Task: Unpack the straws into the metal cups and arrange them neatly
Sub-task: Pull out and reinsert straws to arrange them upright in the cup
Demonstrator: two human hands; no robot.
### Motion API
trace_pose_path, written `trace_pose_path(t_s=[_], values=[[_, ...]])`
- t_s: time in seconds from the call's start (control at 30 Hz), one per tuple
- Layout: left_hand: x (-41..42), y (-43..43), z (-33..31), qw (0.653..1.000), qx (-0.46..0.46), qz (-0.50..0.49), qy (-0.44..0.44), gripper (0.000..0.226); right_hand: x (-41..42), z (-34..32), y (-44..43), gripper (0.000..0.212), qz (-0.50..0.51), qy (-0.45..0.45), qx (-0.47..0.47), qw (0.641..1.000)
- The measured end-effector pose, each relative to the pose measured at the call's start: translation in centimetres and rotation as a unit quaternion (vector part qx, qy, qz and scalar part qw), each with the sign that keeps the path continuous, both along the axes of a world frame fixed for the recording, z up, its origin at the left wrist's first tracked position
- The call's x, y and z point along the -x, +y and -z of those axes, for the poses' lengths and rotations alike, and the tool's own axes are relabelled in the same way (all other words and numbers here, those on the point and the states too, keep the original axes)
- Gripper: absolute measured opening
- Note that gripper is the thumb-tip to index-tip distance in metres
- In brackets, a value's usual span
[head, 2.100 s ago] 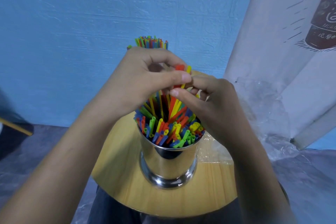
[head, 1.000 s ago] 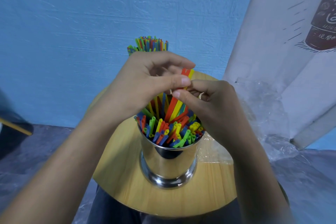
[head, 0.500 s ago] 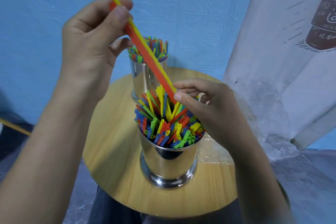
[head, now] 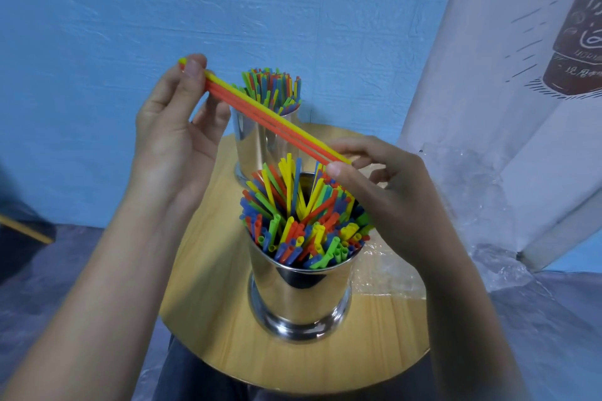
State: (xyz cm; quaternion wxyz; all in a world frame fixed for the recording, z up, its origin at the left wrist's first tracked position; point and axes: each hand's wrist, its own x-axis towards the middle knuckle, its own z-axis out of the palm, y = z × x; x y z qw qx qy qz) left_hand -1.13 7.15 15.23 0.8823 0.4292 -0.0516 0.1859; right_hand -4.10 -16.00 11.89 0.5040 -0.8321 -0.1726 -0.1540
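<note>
Orange and yellow straws [head: 267, 117] slant from ten o'clock to four o'clock; left hand [head: 172, 127] pinches the upper end, right hand [head: 384, 185] the lower.

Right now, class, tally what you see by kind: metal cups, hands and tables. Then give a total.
Metal cups: 2
Hands: 2
Table: 1
Total: 5

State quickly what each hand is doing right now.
Left hand: pinches upper end of the red and yellow straws.
Right hand: pinches their lower end.
</note>
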Motion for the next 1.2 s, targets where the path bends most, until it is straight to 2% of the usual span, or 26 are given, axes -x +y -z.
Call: trace_pose_path(t_s=[0.17,0.27,0.4,0.5,0.57,0.7,0.8,0.9,1.03,1.13,1.2], values=[[-0.3,-0.4,0.8,0.999,0.039,-0.001,0.038,0.021,0.2,-0.2,-0.3,0.017,-0.035,-0.015,-0.033,0.999],[-0.2,-0.5,1.4,0.998,0.03,0.007,0.05,0.013,0.5,-0.5,-0.2,0.019,-0.055,-0.016,-0.127,0.99],[0.2,-0.7,2.5,0.995,-0.083,-0.001,0.061,0.005,0.7,-0.8,0.1,0.012,-0.067,0.042,-0.337,0.938],[0.6,-0.7,3.3,0.982,-0.177,0.015,0.065,0.016,0.8,-1.0,0.4,0.012,-0.063,0.04,-0.386,0.92],[0.9,-0.6,3.5,0.969,-0.236,0.039,0.067,0.013,0.8,-1.2,0.4,0.016,-0.038,0.024,-0.391,0.919],[1.4,-0.4,3.3,0.928,-0.36,0.074,0.07,0.008,1.0,-1.5,0.3,0.031,0.027,-0.026,-0.357,0.933],[1.5,-0.4,2.7,0.905,-0.411,0.09,0.06,0.018,1.3,-2.0,0.1,0.034,0.072,-0.077,-0.304,0.947],[1.3,0.0,2.3,0.878,-0.458,0.106,0.085,0.028,1.4,-2.5,-0.3,0.036,0.091,-0.086,-0.277,0.953],[1.0,0.4,1.8,0.822,-0.529,0.164,0.134,0.02,1.3,-2.1,-0.2,0.03,0.047,-0.071,-0.151,0.985],[0.7,0.3,0.9,0.808,-0.547,0.172,0.135,0.019,1.0,-1.5,0.4,0.031,0.023,-0.046,-0.042,0.998],[0.4,0.7,0.4,0.803,-0.556,0.169,0.129,0.018,0.9,-1.2,0.7,0.017,-0.003,-0.026,-0.003,1.0]])
